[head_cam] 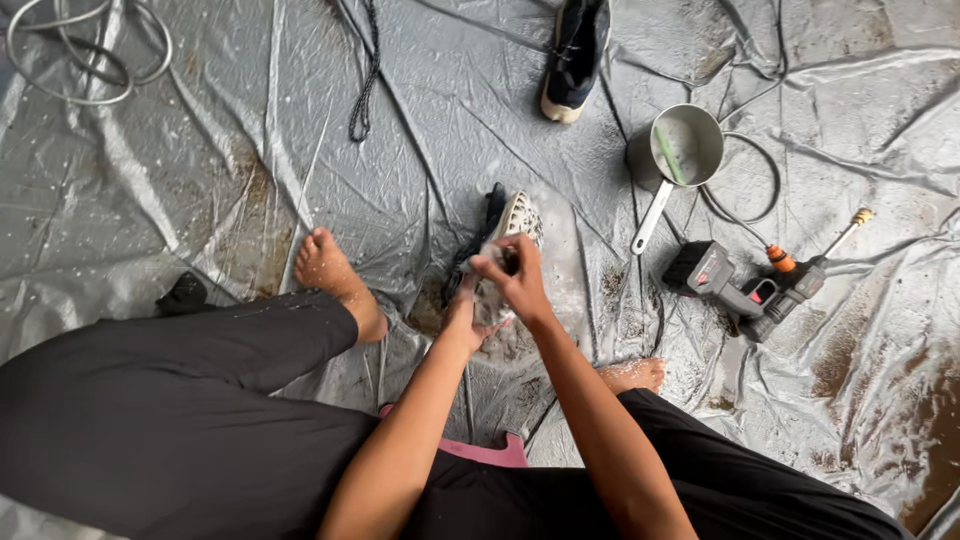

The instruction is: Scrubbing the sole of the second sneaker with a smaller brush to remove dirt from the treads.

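scrub step, I judge | left hand (pixel 462 312) grips soapy shoe (pixel 497 240) | right hand (pixel 512 278) fingers pinch probably a cloth | next: firmer rubbing, I'd say

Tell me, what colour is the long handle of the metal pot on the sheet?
The pot's handle is white, seen best in the head view.

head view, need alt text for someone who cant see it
Seated barefoot on a wet grey tarp, a person holds a sudsy shoe in the left hand while the right hand scrubs it; a second shoe, a saucepan and a spray gun lie nearby.
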